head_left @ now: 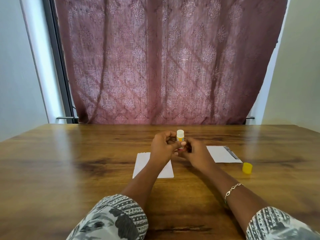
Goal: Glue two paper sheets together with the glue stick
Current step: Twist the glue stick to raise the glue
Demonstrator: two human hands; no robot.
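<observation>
Hands first: the left hand (161, 146) and right hand (194, 153) are pressed right up together, both wrapped on the glue stick (180, 135). It's standing upright between them over the middle of the wooden table (69, 153), white top end poking out above the fingers. Left thumb lies across its front, and the right fingers curl around the bottom end, so I can't tell if the base touches the table. The yellow cap (247, 168) is off and sits well to the right, just past the corner of the right sheet (221, 154), which has a dark strip along its far edge. The left sheet (142, 163) lies flat under the left forearm. The sheets are apart, not overlapping. Maroon patterned curtain (164, 58) hangs behind.
</observation>
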